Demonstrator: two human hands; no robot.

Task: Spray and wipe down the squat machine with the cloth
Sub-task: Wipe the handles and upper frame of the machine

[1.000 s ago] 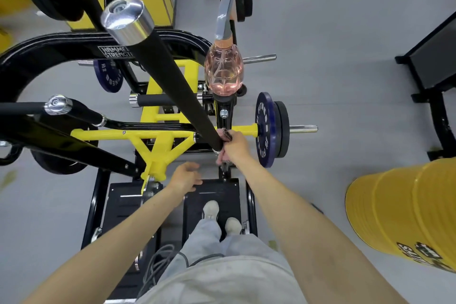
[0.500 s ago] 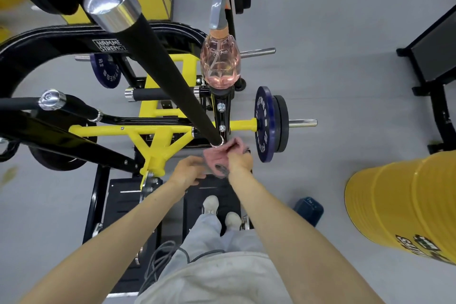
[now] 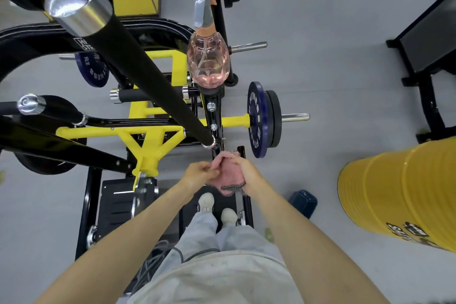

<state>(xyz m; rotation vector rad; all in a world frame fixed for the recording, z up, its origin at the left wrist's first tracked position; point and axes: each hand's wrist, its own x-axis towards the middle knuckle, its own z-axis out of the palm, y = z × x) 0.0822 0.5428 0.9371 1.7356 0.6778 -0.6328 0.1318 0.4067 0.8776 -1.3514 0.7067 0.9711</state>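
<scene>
Both hands meet on the pink cloth (image 3: 228, 175): the left hand (image 3: 198, 174) pinches one edge and the right hand (image 3: 248, 173) curls round the bunched rest, though I can't quite tell whether they are folding it. The squat machine (image 3: 148, 136) has its black padded bar (image 3: 153, 76) ending just above my fingers, long axis climbing away up-left, with the right hand nearer. The spray bottle (image 3: 208, 64) perches on the frame beyond. Grey floor (image 3: 320, 44) surrounds me, and a yellow barrel (image 3: 399, 192) stands well apart to my right.

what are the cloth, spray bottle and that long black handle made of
Cloth: soft pink fabric, maybe microfibre, with a dark woven edge. Spray bottle: clear glossy plastic, pinkish liquid showing through. Long handle: matte black grip, likely rubber or foam; polished metal end cap.
</scene>
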